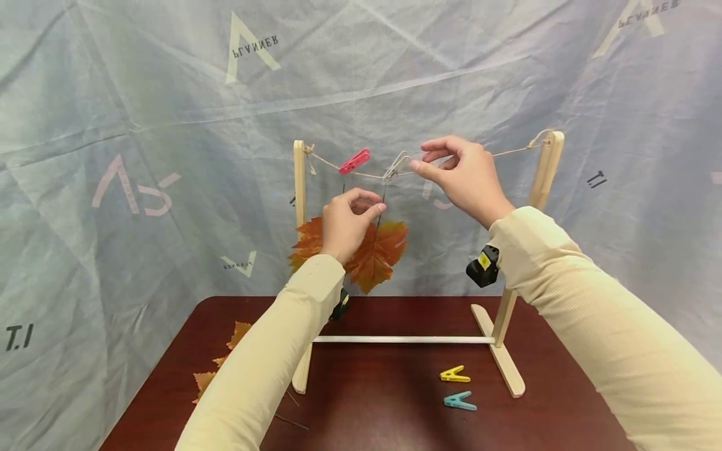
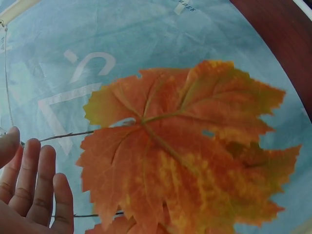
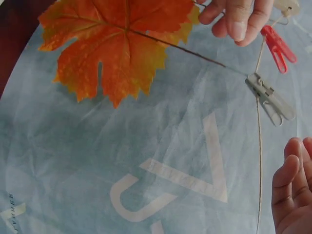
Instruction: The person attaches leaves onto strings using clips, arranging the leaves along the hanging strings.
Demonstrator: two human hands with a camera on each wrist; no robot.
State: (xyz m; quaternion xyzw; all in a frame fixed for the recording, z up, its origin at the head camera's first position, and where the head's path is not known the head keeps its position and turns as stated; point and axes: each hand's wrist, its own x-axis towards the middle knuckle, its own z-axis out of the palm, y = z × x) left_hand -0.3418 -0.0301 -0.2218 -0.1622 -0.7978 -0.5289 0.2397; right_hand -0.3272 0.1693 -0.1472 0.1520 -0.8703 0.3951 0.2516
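Note:
A grey-white clothespin [image 1: 393,170] sits on the string [image 1: 369,176] and clamps the dark stem [image 3: 195,52] of an orange leaf [image 1: 376,254]. My right hand [image 1: 459,172] is just right of this clothespin, thumb and fingers apart from it and holding nothing. Beside the stem is my left hand [image 1: 352,222]; in the right wrist view a gap shows between its fingertips and the stem. A red clothespin [image 1: 354,161] is farther left on the string. Behind the left hand, a second orange leaf [image 1: 307,241] is partly hidden.
Wooden posts [image 1: 544,172] carry the string, with a white crossbar [image 1: 403,339] low between them. A yellow clothespin [image 1: 454,374] and a blue clothespin [image 1: 459,401] lie on the dark red table [image 1: 383,401]. More leaves [image 1: 204,383] lie left, partly behind the sleeve.

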